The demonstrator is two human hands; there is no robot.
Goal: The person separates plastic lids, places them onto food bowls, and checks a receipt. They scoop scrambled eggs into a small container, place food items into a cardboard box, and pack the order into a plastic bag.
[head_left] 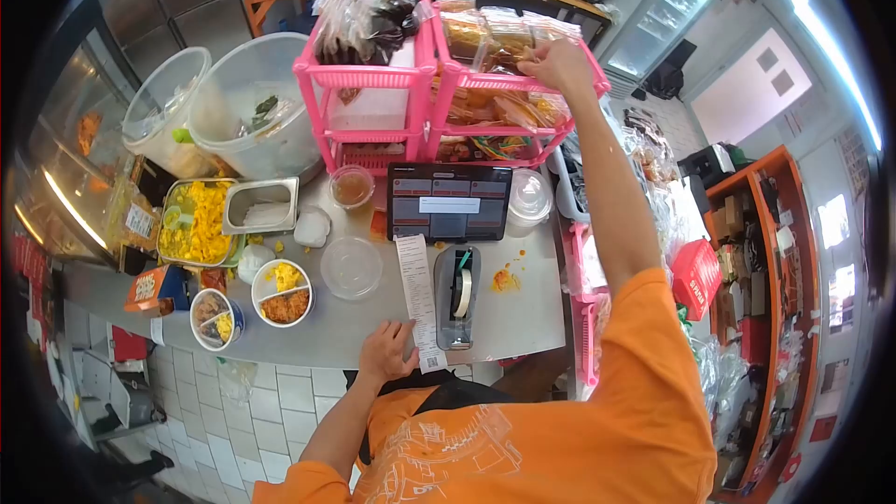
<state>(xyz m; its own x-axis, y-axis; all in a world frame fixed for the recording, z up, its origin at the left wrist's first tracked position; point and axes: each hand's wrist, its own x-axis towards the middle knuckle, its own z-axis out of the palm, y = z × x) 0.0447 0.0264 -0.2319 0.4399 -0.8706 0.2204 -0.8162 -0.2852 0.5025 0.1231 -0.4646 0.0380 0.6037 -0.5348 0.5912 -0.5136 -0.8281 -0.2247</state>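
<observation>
My right hand (562,66) part-curled at sauce packets (509,33), grip unclear | left loosely curled, touching one receipt (417,294) | one tablet (448,221) between hands | two divided bowls (285,306) left of left hand

Wears a bright orange, short-sleeved cloth T-shirt (569,448), loose and lightly creased. Carries on the torso a large printed drawing (453,457) in thin whitish lines, with angular, block-like outlines and rows of short strokes. Has a wide, plain orange right sleeve (653,345) and a matching left sleeve (303,485). Shows smooth black cloth (467,395) around the waist. Has a bare left hand (389,352) and a bare right hand (560,65).
</observation>
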